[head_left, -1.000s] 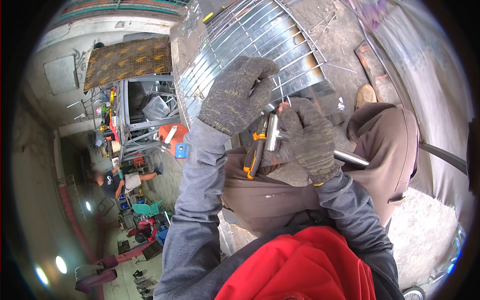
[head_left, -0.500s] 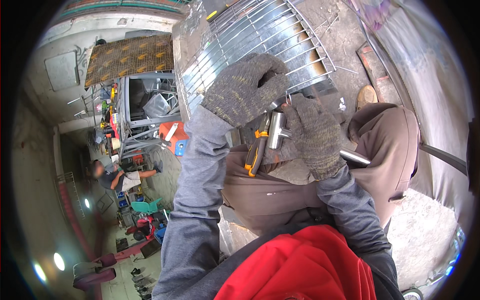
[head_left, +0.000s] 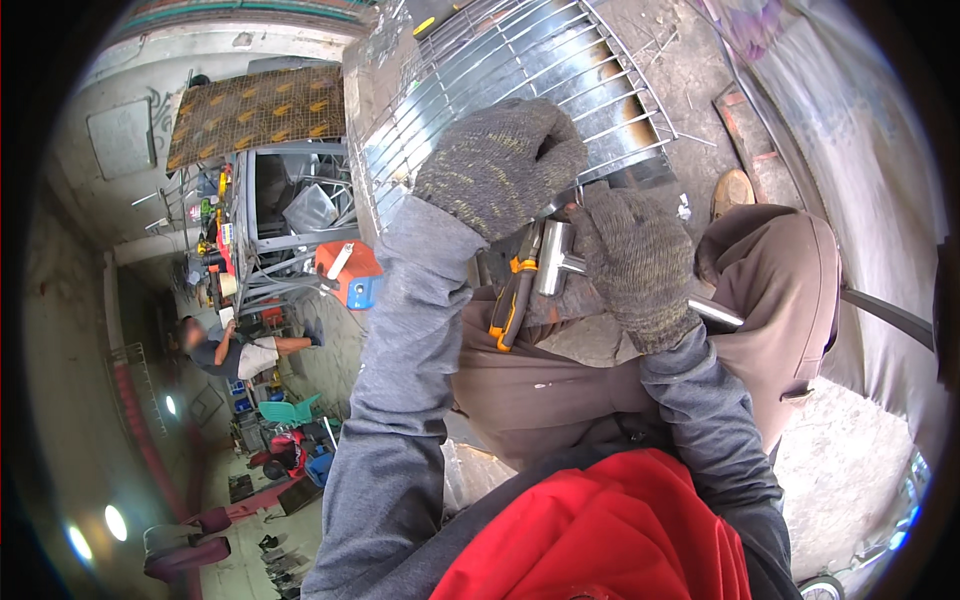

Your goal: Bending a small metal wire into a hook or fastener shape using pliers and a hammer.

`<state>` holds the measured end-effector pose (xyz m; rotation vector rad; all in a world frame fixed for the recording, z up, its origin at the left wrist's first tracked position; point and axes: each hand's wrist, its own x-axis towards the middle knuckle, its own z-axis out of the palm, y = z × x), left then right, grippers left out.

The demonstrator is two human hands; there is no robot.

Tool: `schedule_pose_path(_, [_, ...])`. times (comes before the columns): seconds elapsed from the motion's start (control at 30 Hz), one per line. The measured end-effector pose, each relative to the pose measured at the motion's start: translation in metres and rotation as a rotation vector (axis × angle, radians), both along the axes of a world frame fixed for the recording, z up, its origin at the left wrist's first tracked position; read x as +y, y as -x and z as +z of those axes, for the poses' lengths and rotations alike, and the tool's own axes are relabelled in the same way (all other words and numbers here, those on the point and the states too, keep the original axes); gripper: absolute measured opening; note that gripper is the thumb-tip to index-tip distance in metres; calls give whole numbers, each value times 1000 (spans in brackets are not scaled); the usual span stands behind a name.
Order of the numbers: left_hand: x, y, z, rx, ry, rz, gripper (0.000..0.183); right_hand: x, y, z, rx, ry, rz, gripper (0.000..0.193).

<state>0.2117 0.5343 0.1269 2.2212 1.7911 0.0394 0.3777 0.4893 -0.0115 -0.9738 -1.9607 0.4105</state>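
Observation:
My left hand point(head_left: 505, 165), in a dark knitted glove, is closed at the near edge of a wire rack point(head_left: 560, 90); its fingertips are hidden underneath. Beside it my right hand point(head_left: 635, 265), gloved alike, has curled fingers meeting near a small metal piece below the left hand. What they pinch is hidden. A steel hammer point(head_left: 555, 258) lies with its head left of the right hand. Its handle passes under that hand and comes out over my trouser leg. Pliers point(head_left: 513, 300) with orange and black handles lie just left of the hammer head.
Under the rack is a shiny metal sheet point(head_left: 540, 50). An orange and blue box point(head_left: 350, 275) stands on the floor at left, near a grey metal frame point(head_left: 243, 200) with tools. Another person point(head_left: 235, 350) is farther off. A grey cloth sheet point(head_left: 840, 130) hangs at right.
My left hand and forearm have shifted slightly right, and the rack has shifted a little the same way. The right hand has moved slightly right. The distant person's arm has changed position.

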Motion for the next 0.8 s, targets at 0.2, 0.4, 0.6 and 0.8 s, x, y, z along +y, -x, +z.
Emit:
schedule_pose_path(0.2, [0, 4, 2, -127, -7, 15, 29, -2, 7, -3, 258, 498, 128, 38])
schedule_pose_path(0.4, [-6, 11, -8, -127, -55, 10, 26, -3, 9, -2, 145, 190, -5, 25])
schedule_pose_path(0.6, [-11, 7, -10, -17, -110, -15, 27, -5, 13, -9, 49, 15, -46, 24])
schedule_pose_path(0.8, [-9, -1, -7, -160, -23, 93, 29, -9, 16, -22, -50, 71, -33, 30])
